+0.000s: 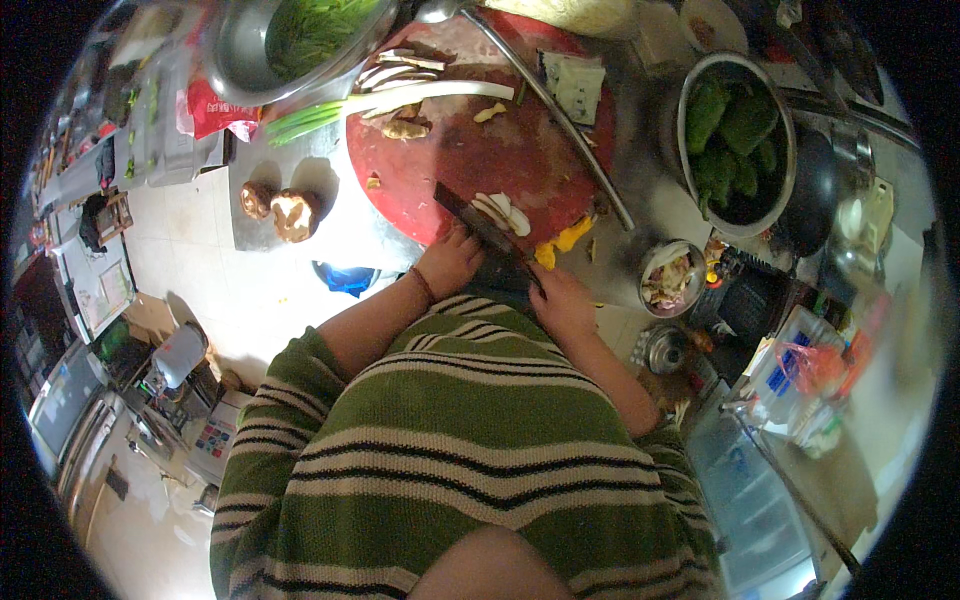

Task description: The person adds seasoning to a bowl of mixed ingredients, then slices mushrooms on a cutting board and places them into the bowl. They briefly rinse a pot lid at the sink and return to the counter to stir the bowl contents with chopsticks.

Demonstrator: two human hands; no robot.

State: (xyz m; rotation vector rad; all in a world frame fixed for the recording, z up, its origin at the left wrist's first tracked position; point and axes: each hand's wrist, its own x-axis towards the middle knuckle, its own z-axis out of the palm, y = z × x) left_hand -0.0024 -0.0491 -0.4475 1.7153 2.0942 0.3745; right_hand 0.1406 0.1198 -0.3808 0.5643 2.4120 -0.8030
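Observation:
My right hand (564, 301) grips the handle of a cleaver (486, 229), its dark blade slanting up and left over the near edge of a round red cutting board (420, 191). Close against the blade's left side is my left hand (452, 262), fingers bent; whatever may be under them is hidden. Pale mushroom slices (504, 212) lie just beyond the blade. Farther back on the board rests a green onion (420, 96) with a thick white stalk, beside more mushroom slices (394, 75) and a knob of ginger (405, 129). Two whole mushrooms (292, 214) sit left of the board.
A long metal rod (555, 116) crosses the board near a small packet (574, 84). Basins of leafy greens (322, 37) and green vegetables (733, 135) flank it. Yellow scraps (564, 241) and a bowl of trimmings (672, 279) are at right. Below left is a blue-lined bin (347, 279).

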